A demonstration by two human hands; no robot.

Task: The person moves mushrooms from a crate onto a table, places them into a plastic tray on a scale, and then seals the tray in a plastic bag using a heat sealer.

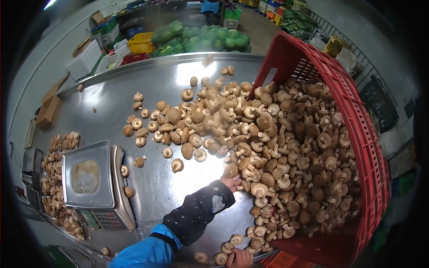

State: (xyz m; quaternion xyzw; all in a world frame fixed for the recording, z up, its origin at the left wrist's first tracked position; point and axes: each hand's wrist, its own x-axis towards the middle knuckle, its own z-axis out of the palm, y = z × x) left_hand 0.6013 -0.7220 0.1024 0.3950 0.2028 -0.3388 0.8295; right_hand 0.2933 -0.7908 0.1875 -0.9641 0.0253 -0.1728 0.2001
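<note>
A large heap of brown shiitake mushrooms (308, 147) spills from a red plastic crate (373, 178), tipped on its side, onto a steel table (178, 192). My left hand (230, 183), in a blue sleeve and a dark dotted cuff, reaches the near left edge of the heap. Mushrooms touch its fingers and partly cover them, so a grip cannot be made out. Low at the table's front edge is my right hand (241, 259), its fingers curled beside a few loose mushrooms (220, 257). What lies inside those fingers is hidden.
A weighing scale (87, 174) with a steel tray stands at the left, beside packed mushrooms (53, 174). Beyond the table are green vegetables (205, 39), a yellow crate (140, 43) and a cardboard box (49, 105). Another person (210, 8) stands far back.
</note>
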